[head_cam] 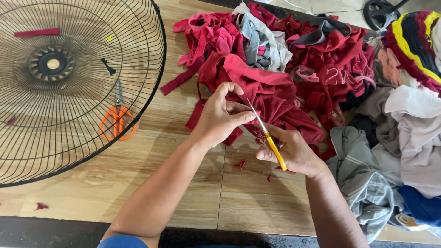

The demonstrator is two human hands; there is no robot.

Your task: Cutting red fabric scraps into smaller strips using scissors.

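On the wooden table (193, 193), beside a heap of garments (330, 59), dark red fabric (271, 98) is pinched by the left hand (220, 117); yellow-handled thread snips (268, 138) are grasped in the right hand (294, 151), blade touching the fabric.

Both forearms are bare to the elbow. No rings, watch or gloves are seen on the left hand (220, 117) or right hand (294, 151). A blue sleeve (121, 241) edge is shown at the left arm.
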